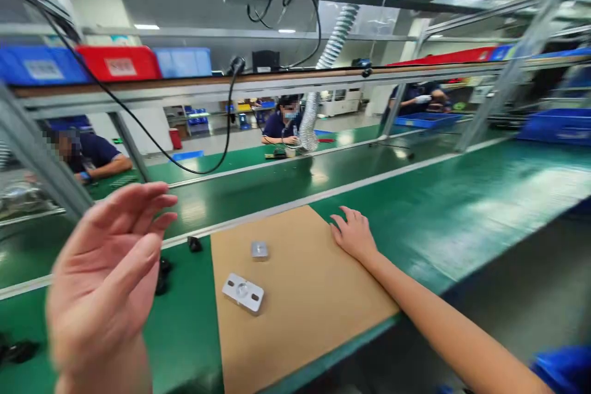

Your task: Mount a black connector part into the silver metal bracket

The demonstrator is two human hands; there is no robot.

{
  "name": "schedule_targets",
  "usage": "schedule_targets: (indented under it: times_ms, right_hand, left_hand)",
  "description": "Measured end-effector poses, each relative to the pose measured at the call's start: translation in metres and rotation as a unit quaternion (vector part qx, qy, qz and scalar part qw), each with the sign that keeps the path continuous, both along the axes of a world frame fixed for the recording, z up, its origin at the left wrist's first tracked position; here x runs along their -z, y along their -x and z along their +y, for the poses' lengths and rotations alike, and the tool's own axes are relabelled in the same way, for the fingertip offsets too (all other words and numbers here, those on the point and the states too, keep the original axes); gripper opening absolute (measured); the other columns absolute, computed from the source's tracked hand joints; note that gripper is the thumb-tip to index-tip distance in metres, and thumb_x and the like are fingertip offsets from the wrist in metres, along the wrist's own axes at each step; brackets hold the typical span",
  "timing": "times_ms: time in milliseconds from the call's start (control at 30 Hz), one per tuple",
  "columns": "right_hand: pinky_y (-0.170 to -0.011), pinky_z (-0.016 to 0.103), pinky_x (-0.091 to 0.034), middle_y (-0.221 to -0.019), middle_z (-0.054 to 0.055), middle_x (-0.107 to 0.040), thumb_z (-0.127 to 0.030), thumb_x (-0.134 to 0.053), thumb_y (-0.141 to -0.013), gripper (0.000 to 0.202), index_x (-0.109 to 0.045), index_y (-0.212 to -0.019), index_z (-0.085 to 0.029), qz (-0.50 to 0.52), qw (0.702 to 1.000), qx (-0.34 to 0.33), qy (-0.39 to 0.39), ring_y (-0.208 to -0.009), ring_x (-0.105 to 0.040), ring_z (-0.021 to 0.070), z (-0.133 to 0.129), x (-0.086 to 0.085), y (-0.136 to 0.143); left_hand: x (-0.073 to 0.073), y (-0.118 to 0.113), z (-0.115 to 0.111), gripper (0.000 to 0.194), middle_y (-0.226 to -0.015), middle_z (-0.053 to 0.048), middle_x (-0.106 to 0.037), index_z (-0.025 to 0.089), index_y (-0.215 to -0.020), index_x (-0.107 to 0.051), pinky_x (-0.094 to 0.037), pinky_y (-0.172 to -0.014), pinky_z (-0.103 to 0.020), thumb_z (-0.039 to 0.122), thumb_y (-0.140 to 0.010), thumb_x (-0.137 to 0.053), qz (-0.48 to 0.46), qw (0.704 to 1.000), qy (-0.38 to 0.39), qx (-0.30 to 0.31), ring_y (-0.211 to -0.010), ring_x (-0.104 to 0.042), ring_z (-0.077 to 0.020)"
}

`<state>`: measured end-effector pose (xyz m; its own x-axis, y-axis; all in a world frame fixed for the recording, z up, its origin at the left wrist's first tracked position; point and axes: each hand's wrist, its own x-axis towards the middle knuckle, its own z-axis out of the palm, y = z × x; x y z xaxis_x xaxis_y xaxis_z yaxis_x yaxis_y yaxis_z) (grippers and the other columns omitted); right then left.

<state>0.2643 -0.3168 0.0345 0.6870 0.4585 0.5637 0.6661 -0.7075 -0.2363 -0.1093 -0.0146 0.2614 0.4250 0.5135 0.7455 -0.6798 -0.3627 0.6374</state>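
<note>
in the head view, the left hand (pixel 108 277) was raised, empty, its fingers loosely curled and slightly parted. the right hand (pixel 354 234) lay at the cardboard sheet's (pixel 295 332) edge, fingers spread. the slotted metal block (pixel 243 293) and smaller square block (pixel 259 250) sat on the cardboard between them.

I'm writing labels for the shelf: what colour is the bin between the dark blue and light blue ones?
Red, clearest in the head view.
</note>
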Motion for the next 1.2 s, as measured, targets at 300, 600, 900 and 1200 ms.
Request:
schedule_targets:
  times_ms: [300,600,900,1200]
  right_hand:
    - [-0.094,0.039,-0.054,-0.124,0.014,-0.063,-0.023,-0.048,-0.095,0.035,-0.068,-0.123,-0.022,0.054,0.958,-0.273,0.064,-0.109,-0.064,0.0262,0.157,-0.032,0.068]
    - [-0.087,0.041,-0.052,-0.127,0.017,-0.061,-0.031,-0.071,-0.085,0.048,-0.063,-0.131,-0.021,0.063,0.891,-0.407,0.188,-0.11,-0.064,0.0347,0.33,-0.039,0.18]
    - [-0.081,0.038,-0.052,-0.11,0.014,-0.067,-0.029,-0.065,-0.089,0.024,-0.065,-0.11,-0.018,0.116,0.916,-0.349,0.16,-0.096,-0.069,0.0303,0.326,-0.02,0.174]
    - [-0.098,0.046,-0.052,-0.133,0.017,-0.055,-0.032,-0.046,-0.099,0.031,-0.063,-0.124,-0.023,0.125,0.902,-0.403,0.088,-0.117,-0.063,0.0324,0.34,0.007,0.166]
  left_hand:
    - [0.165,-0.005,0.153,0.029,-0.106,-0.011,-0.076,0.024,-0.1,-0.076,-0.053,-0.105,-0.05,0.043,-0.094,-0.054,0.265,0.868,-0.241,-0.344,-0.106,-0.069,-0.0318]
    - [0.212,0.027,0.219,0.061,-0.166,-0.005,-0.041,0.029,-0.153,-0.053,-0.036,-0.123,-0.046,0.055,-0.1,-0.038,0.509,0.761,-0.231,-0.33,-0.153,-0.039,-0.0275]
    - [0.202,0.021,0.204,0.063,-0.153,-0.006,-0.058,0.02,-0.149,-0.059,-0.036,-0.123,-0.031,0.056,-0.105,-0.03,0.564,0.739,-0.25,-0.272,-0.143,-0.052,-0.0214]
    - [0.196,0.087,0.246,0.076,-0.165,-0.038,-0.02,0.007,-0.156,-0.044,-0.025,-0.111,-0.077,0.039,-0.091,-0.066,0.621,0.532,-0.019,-0.575,-0.151,-0.021,-0.0583]
